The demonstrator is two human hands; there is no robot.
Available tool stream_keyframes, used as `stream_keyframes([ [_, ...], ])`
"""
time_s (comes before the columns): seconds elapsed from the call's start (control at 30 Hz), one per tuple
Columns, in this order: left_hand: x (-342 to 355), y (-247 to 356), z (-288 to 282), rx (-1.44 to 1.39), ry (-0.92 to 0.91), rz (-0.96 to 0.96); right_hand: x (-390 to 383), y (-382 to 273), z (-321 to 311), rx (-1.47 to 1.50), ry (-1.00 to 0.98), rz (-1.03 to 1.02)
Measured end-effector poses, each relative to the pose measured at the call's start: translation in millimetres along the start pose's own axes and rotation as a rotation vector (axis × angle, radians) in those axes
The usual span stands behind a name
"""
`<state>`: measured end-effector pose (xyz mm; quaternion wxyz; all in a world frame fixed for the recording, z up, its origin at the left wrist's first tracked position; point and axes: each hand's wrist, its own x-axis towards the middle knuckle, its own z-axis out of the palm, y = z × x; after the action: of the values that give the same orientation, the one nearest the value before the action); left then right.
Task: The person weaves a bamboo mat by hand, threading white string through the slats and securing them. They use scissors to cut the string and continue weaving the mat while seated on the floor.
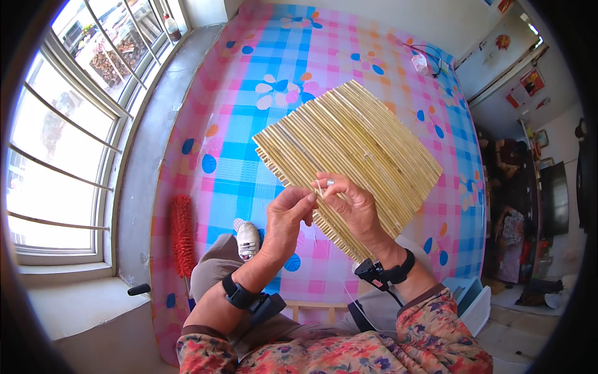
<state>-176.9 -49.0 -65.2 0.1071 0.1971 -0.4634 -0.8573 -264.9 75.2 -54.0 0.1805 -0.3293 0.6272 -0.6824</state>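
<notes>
A square panel of straw-yellow stalks (355,143), laid side by side, rests slanted in front of me, its near corner by my right knee. My left hand (289,217) is at its near-left edge, thumb and forefinger pinched together on a thin pale thread (320,186). Beside it, my right hand (352,206) lies partly over the stalks, its fingers also closed on the thread. A silver band (330,182) shows on one right-hand finger. The thread's exact path between my fingertips is too fine to make out.
A pink and blue checked, flowered sheet (243,93) spreads beneath the panel. A red fluffy duster (182,237) lies at the left, near the barred window (68,143). My white shoe (248,241) rests on the sheet. A pale blue bin (473,305) stands at the lower right.
</notes>
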Motion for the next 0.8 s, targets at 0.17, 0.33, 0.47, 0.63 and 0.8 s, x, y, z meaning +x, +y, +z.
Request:
stream_keyframes([
  [0.17, 1, -4, 6, 0.016, 0.006, 0.018, -4, -5, -6, -0.291, -0.068, -0.119],
  [0.33, -2, -9, 7, 0.058, 0.013, 0.007, -3, -9, -10, -0.555, -0.109, -0.344],
  [0.47, -8, -8, 1, 0.051, 0.002, 0.002, -2, -12, -11, -0.642, -0.109, -0.405],
  [0.63, -11, -2, -6, 0.159, -0.038, 0.020, -3, -11, -6, -0.715, -0.160, -0.451],
  [0.8, -13, 2, -10, 0.101, -0.037, -0.032, -1, -10, -3, -0.775, -0.183, -0.488],
])
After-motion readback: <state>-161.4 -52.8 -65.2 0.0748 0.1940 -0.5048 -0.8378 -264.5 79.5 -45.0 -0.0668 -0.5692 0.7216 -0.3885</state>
